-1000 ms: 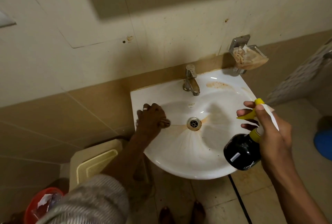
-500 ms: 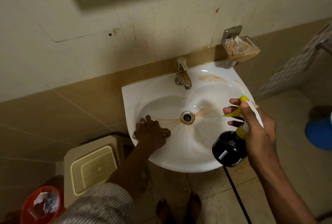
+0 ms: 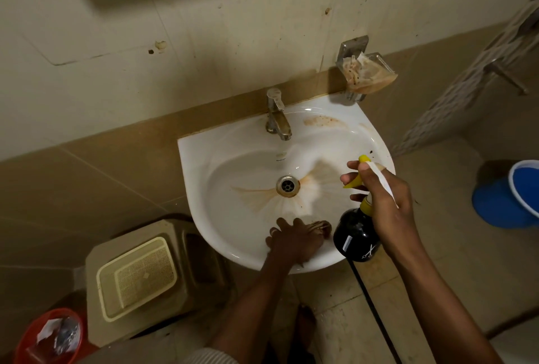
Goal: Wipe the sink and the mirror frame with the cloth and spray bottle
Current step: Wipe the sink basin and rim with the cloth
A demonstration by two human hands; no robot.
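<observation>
Sink (image 3: 204, 159): white, brown stains fanning from drain (image 3: 288, 186).
Left hand (image 3: 294, 239): presses cloth (image 3: 320, 226) on near basin wall.
Right hand (image 3: 385, 203): grips bottle (image 3: 357, 236), finger on trigger.
Bin (image 3: 26, 337): red, holding litter.
Bucket (image 3: 507, 203): blue, on floor.

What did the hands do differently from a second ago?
The left hand slid the cloth from the sink's left side, round the basin, to its near edge in front of the drain. The right hand kept its grip on the spray bottle, still over the right rim. The brown stains remain.
</observation>
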